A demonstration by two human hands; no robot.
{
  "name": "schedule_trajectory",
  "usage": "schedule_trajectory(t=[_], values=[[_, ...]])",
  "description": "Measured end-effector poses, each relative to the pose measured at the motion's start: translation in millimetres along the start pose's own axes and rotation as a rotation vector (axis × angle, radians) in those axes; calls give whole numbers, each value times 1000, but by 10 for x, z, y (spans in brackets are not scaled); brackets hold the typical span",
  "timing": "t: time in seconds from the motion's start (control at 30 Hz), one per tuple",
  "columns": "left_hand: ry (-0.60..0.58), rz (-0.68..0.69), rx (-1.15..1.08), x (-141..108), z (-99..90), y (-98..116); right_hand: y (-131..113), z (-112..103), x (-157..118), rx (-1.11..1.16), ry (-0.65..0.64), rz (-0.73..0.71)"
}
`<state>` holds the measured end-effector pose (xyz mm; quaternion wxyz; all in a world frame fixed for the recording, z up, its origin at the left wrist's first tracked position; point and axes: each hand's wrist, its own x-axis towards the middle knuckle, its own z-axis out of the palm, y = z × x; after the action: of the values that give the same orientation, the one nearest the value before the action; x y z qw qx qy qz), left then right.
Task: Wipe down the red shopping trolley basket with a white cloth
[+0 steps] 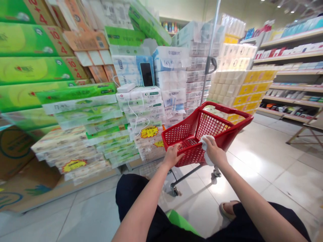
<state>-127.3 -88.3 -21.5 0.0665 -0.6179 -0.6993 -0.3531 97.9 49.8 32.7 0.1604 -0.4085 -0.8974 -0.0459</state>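
A red plastic shopping cart [199,134] on metal legs with casters stands right in front of me. My left hand [172,156] grips the near corner of its basket rim, fingers over the edge and thumb outside. Farther right along the same side, my right hand [214,151] presses a white cloth [207,139] over the rim. Part of the cloth hangs down outside the basket wall, and my fingers hide some of it. Inside, the basket shows its red lattice floor and walls.
Stacked tissue packs [80,97] rise along the left and behind the cart. A phone [147,74] leans on them beside a white power bank [126,88] with cables. A metal pole [210,47] stands behind the cart. Stocked shelves [290,57] are at right, cardboard boxes [37,174] lower left.
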Motion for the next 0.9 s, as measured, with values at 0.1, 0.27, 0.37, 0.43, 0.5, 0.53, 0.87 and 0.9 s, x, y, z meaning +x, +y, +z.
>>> schedule_trajectory(t=[0.1,0.27,0.37,0.43,0.5,0.53,0.87,0.9], values=[[-3,8,2,2,-17,10,-508,64,-159,31,-76,-121],[-35,12,23,-15,-58,-17,-838,143,-296,32,-94,-395],[-25,6,4,-18,-85,-25,-375,65,-136,-46,-63,-373],[-22,-6,4,-14,-103,-22,131,-54,32,-97,-35,-228],[-27,-16,13,-7,-118,-16,666,-202,200,-127,4,-96],[-31,-16,17,-4,-124,-12,905,-273,272,-133,17,-57],[-17,4,26,16,-141,-34,1053,-241,239,-80,-4,-54],[-20,1,28,16,-146,-37,1049,-239,235,-83,-18,-79]])
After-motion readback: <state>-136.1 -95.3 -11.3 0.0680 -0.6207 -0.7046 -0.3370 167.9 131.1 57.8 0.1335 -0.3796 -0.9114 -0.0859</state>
